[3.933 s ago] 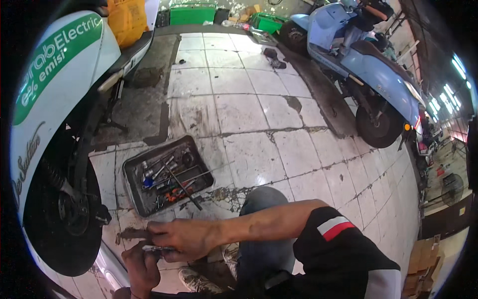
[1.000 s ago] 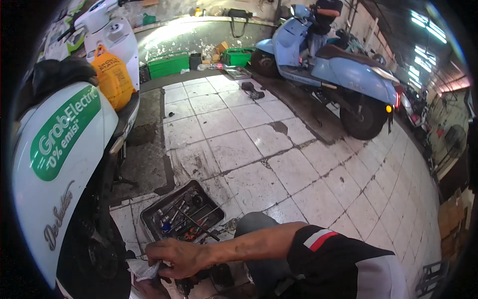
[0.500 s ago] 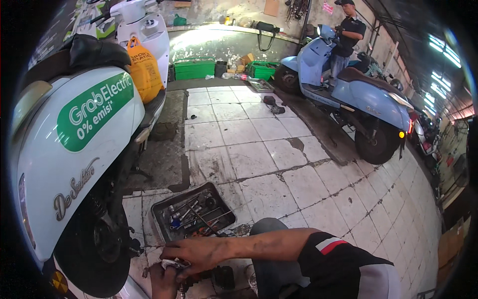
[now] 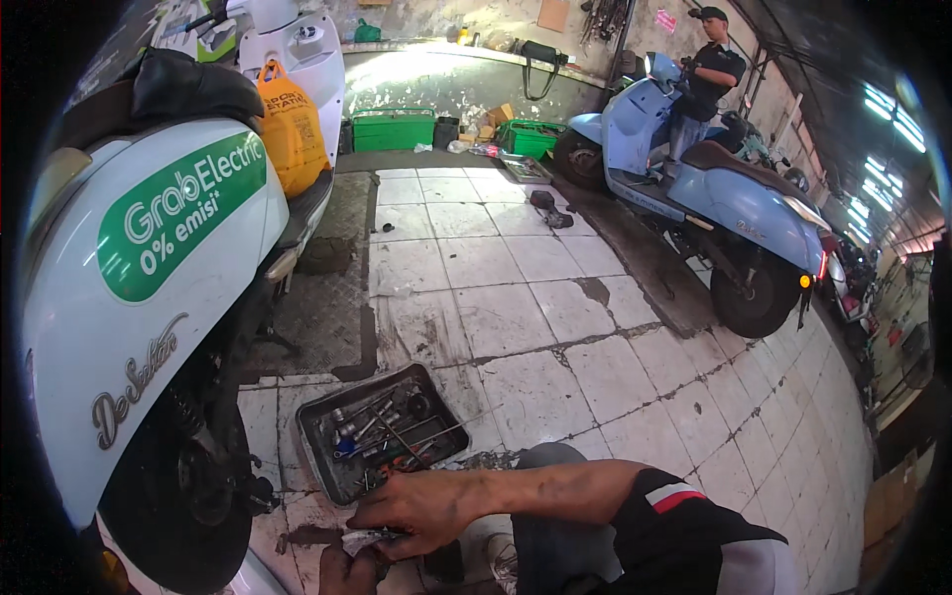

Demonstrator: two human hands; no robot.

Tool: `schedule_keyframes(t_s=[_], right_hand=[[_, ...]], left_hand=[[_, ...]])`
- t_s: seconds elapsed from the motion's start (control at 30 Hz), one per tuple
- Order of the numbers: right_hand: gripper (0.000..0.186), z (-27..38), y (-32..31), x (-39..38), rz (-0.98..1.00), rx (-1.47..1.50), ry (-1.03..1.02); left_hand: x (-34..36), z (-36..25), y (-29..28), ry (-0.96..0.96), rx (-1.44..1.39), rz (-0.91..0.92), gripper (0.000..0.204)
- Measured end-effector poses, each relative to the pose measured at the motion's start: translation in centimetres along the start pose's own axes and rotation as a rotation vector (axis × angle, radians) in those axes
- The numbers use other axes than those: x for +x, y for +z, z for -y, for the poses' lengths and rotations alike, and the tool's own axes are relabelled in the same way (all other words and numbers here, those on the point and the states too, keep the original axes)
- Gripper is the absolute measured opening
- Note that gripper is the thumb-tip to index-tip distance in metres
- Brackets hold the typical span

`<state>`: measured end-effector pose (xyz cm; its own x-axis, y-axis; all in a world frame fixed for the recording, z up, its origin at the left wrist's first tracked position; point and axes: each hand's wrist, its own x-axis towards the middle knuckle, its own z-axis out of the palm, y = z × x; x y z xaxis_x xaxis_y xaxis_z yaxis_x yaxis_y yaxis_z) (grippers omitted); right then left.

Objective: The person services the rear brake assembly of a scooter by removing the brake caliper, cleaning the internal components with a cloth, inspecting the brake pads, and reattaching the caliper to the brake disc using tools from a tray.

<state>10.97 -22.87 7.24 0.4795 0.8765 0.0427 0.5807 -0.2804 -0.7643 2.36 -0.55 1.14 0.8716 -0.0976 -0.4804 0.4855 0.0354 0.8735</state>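
Observation:
My right hand reaches across from the right, its bent fingers gripping a small silvery, crumpled-looking item low in the view. Beneath it, my left hand is closed on the same item, partly cut off by the lower edge. A dark object lies under my right wrist, too obscured to name. Just above the hands is a black plastic tray of sockets, wrenches and other tools. To the left stands a white scooter, its rear wheel beside my hands.
A pale blue scooter stands at the right, with another person behind it. Green boxes line the back wall. An orange bag sits on the white scooter. Cardboard is at the lower right; a metal plate lies on the tiles.
The view has tilted up since the oldest frame, showing more of the other person. My hands have shifted right, and less of the pale item shows than one second ago.

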Motion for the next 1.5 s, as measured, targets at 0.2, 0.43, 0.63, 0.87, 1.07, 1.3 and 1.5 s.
schedule_keyframes(t_s=[0.2,0.43,0.63,0.87,1.07,1.3,1.5], right_hand=[[0.035,-0.3,-0.1,-1.5,-0.053,-0.015,-0.069],[0.032,-0.6,-0.4,-1.6,-0.078,0.059,-0.013],[0.025,-0.5,-0.7,-2.1,-0.147,0.107,-0.059],[0.024,-0.8,-1.0,-2.5,-0.058,0.382,0.112],[0.029,1.1,0.4,-1.2,-0.090,0.051,0.185],[0.041,0.5,3.3,-0.7,-0.315,-0.266,0.079],[0.030,1.6,2.6,-1.0,-0.355,0.072,0.188]], left_hand=[[0.3,0.5,0.9,-0.002,-0.094,0.124,0.037],[0.7,0.7,1.0,0.026,-0.148,0.181,0.034],[-0.9,-1.3,1.1,0.249,-0.006,0.384,0.021],[-1.1,-2.0,0.6,0.335,0.170,0.438,0.023],[0.1,-1.8,0.7,0.116,0.281,0.196,0.025],[1.2,-0.5,-0.3,0.457,0.639,-0.046,0.011],[2.4,2.6,-3.7,1.021,1.334,-0.183,0.023]])
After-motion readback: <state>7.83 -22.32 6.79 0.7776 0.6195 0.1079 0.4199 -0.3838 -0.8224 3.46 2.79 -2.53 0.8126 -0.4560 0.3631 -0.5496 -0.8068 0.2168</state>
